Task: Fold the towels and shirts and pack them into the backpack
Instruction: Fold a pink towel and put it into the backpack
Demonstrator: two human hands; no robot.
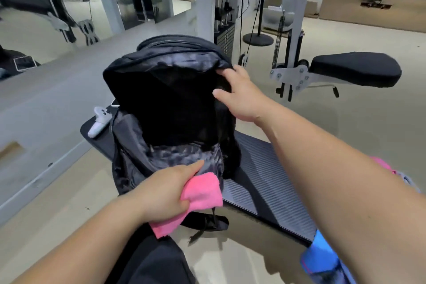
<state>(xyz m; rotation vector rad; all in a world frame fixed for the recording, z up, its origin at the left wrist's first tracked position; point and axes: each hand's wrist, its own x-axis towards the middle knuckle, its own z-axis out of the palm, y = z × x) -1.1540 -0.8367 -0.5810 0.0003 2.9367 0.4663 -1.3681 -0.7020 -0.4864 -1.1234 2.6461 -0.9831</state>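
Dark cloth (pixel 156 260): nearest, bottom centre; can't tell what it is.
Blue cloth (pixel 320 258): near R corner of tabletop, partly hidden by R forearm.
L hand (pixel 166 193): fingers & thumb curled round pink towel, index finger stretched fwd onto backpack's lower lining.
Pink towel (pixel 202 191): bunched in L hand at front lower edge of backpack, against the opening, not inside; one end hangs below the fist.
Tabletop (pixel 265 180): dark ribbed pad running L-far to R-near; carries backpack.
Pink cloth #2 (pixel 382 165): R edge, mostly behind R forearm.
Backpack (pixel 166 104): black, upright on tabletop, main compartment wide open toward camera, inside dark; a strap (pixel 207 223) hangs off the near edge.
R hand (pixel 239 97): clamped on backpack's upper R rim, fingertips over the edge, thumb out front.
Controller (pixel 99 122): white, on far L end of tabletop, just beside backpack.
Seat pad (pixel 355 69): black, on white frame, far R, well apart.
Weight stack (pixel 224 37): behind backpack.
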